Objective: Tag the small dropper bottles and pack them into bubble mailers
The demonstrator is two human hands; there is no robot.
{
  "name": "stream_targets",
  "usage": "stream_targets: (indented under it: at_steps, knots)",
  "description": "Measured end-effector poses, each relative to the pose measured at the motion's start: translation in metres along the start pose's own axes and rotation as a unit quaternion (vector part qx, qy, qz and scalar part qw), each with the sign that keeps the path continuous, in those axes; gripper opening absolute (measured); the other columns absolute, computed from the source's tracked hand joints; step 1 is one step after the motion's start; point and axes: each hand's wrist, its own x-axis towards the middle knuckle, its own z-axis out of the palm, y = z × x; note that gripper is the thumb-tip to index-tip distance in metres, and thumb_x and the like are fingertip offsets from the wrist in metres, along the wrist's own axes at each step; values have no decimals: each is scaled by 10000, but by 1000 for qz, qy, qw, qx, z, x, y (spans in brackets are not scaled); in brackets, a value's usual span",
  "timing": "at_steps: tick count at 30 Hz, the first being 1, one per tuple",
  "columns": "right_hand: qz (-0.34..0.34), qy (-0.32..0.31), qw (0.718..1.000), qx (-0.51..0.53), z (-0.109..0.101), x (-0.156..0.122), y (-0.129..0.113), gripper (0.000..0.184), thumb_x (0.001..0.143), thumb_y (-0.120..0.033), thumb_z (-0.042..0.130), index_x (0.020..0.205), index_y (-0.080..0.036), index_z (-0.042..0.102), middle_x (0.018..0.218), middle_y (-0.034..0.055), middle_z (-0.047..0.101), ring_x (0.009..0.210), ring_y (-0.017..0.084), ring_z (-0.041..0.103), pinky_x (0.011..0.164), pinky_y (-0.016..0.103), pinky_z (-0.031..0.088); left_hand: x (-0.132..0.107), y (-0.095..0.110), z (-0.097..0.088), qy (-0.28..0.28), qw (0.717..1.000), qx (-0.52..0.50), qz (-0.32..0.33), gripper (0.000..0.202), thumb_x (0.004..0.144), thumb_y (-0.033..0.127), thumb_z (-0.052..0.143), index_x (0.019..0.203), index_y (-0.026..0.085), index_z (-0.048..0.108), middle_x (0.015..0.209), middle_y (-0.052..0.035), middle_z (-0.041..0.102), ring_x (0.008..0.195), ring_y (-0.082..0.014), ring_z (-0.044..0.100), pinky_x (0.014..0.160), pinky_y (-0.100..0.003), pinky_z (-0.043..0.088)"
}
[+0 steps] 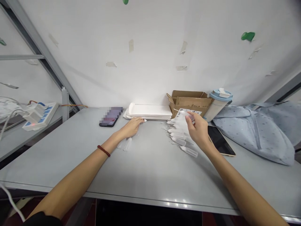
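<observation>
My left hand (132, 126) is closed near the front of the stacked white envelopes (150, 110). A small white tip pokes out past its fingertips, and the rest of that piece is hidden. Just below this hand lie a couple of small translucent plastic tubes (127, 144). My right hand (198, 128) pinches a whitish translucent tube (182, 113) between thumb and fingers, in front of the cardboard box. Under and left of that hand spreads a row of similar tubes (189, 152) with thin strings at their ends.
An open cardboard box (191, 102) and a blue-lidded cup (215, 105) stand against the wall. A dark tablet (221, 141) and a grey-blue bag (254, 131) lie at right. A phone (110, 117) lies left of the envelopes; a power strip (43, 116) sits farther left.
</observation>
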Motion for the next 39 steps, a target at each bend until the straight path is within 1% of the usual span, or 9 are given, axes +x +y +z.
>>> stream_targets:
  at_steps: [5, 11, 17, 22, 28, 32, 34, 36, 39]
  knots:
    - [-4, -70, 997, 17, 1, 1, 5, 366, 872, -396, 413, 1010, -129, 621, 911, 112, 668, 728, 206, 594, 656, 326, 452, 1, -3, 0, 21, 1000, 21, -1, 367, 854, 106, 292, 1087, 142, 573, 1212, -105, 563, 1154, -202, 488, 1016, -380, 360]
    - [-59, -141, 987, -58, 2, -4, -1, 303, 854, -313, 427, 969, -125, 636, 885, 114, 647, 869, 262, 575, 732, 358, 442, 1, -8, 3, 27, 999, 45, 5, 365, 834, 65, 309, 1078, 111, 577, 1212, -127, 566, 1127, -207, 517, 997, -379, 388]
    - [-87, -146, 983, -69, 5, -6, 3, 264, 826, -297, 455, 912, -128, 639, 864, 122, 614, 875, 275, 538, 784, 386, 428, 0, -9, 2, 9, 998, 60, -7, 350, 832, 67, 322, 1050, 120, 590, 1098, -115, 618, 1050, -213, 550, 942, -361, 421]
    - [-102, -137, 983, -71, 6, -8, 3, 205, 813, -266, 478, 874, -146, 633, 853, 106, 599, 844, 261, 530, 767, 383, 427, -3, -6, -5, -11, 997, 63, -38, 319, 812, 98, 377, 1035, 94, 605, 1032, -133, 623, 1005, -233, 549, 910, -347, 420]
    - [-129, -95, 984, -84, 8, -9, -1, 179, 836, -237, 461, 888, -148, 607, 843, 107, 577, 818, 252, 512, 737, 381, 423, -9, -5, -16, -48, 994, 69, -75, 277, 798, 152, 431, 972, 126, 646, 1000, -123, 627, 968, -232, 562, 882, -332, 415]
    - [-158, -56, 985, -42, 8, -15, -14, 159, 852, -196, 436, 913, -147, 574, 878, 118, 571, 869, 250, 510, 762, 384, 415, -13, -3, -24, -61, 993, 56, -85, 241, 801, 221, 449, 864, 145, 668, 919, -94, 647, 898, -220, 579, 820, -308, 429]
    - [-178, -61, 982, 4, 7, -20, -27, 146, 855, -188, 436, 934, -159, 556, 906, 113, 571, 871, 236, 510, 764, 371, 414, -16, -1, -28, -71, 991, 38, -106, 252, 792, 257, 464, 878, 144, 671, 894, -82, 656, 852, -210, 588, 770, -286, 438]
    - [-202, -100, 973, 49, 8, -26, -43, 148, 862, -186, 431, 962, -164, 537, 906, 108, 580, 866, 223, 520, 735, 346, 411, -18, -1, -32, -83, 987, 19, -134, 277, 767, 264, 487, 939, 145, 668, 879, -68, 665, 808, -197, 597, 711, -263, 444]
    - [-249, -195, 945, 84, 13, -35, -70, 175, 876, -173, 406, 1011, -162, 517, 849, 82, 604, 806, 196, 540, 719, 330, 386, -20, -4, -36, -106, 983, 0, -152, 318, 732, 221, 493, 996, 161, 660, 864, -45, 679, 768, -179, 610, 664, -240, 443]
